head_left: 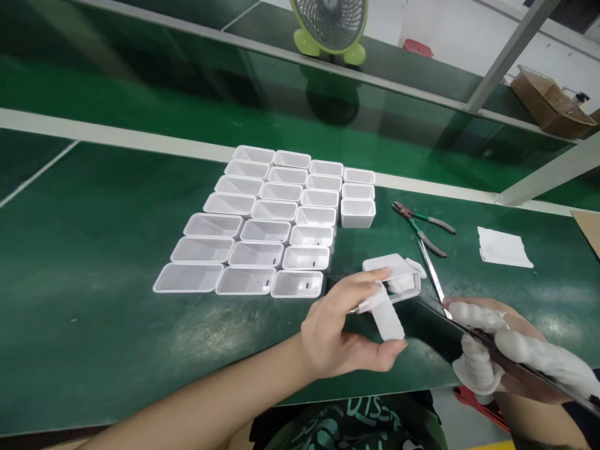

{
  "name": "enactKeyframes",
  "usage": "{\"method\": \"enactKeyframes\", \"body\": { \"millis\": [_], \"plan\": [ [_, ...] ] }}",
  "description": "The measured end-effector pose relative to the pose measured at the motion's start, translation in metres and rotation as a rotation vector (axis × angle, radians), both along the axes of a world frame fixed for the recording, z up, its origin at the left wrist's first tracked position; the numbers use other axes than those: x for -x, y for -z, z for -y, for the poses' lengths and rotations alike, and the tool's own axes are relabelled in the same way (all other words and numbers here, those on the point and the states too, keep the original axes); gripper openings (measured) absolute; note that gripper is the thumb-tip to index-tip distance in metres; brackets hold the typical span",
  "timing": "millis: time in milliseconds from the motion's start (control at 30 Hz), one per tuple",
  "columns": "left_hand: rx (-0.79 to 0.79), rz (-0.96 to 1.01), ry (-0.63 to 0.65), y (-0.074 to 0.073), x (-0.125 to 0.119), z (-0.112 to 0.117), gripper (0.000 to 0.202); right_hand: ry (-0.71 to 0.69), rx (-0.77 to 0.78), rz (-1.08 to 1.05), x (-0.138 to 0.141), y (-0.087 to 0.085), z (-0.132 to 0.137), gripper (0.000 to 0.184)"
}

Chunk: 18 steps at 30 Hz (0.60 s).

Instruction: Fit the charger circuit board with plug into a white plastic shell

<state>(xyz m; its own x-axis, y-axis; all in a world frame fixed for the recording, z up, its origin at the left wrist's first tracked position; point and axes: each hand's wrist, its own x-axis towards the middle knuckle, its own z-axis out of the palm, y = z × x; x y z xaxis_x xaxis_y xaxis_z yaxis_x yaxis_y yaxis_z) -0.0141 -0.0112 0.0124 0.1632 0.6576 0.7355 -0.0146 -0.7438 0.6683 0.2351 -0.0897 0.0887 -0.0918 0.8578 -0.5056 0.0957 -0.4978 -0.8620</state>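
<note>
My left hand (342, 334) is closed around a white plastic box (389, 265), tilted over the bench with its open end towards the right. White material (404, 282) shows inside that end. A small white ridged strip (388, 320) is between the same fingers and the thumb, and a bit of metal sticks out by the fingertips. Opposite it, my right hand (501, 350), with white covers on several fingers, grips a long thin dark metal tool (473, 334). Its tip points at the box's open end; whether they touch I cannot tell.
Rows of white open boxes (229, 250) stand on the green bench. Green-and-grey pliers (422, 228), a thin metal strip (432, 269) and a white paper piece (504, 247) lie right. Behind are a green fan (330, 25) and a cardboard box (548, 106) on a shelf.
</note>
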Motion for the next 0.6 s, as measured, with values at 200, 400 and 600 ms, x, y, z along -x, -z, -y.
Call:
{"method": "enactKeyframes", "body": {
  "millis": [200, 400, 600],
  "plan": [
    [-0.003, -0.001, -0.007, 0.001, 0.0, -0.001, 0.067, -0.019, 0.02, -0.086, 0.012, -0.001, 0.001, 0.046],
    [-0.023, 0.005, -0.013, 0.001, -0.001, -0.002, 0.065, -0.067, -0.028, -0.104, 0.016, -0.004, 0.0, 0.033],
    [-0.015, -0.028, -0.009, 0.0, 0.0, -0.002, 0.068, -0.116, -0.136, -0.001, 0.02, -0.004, -0.009, 0.035]
  ]
}}
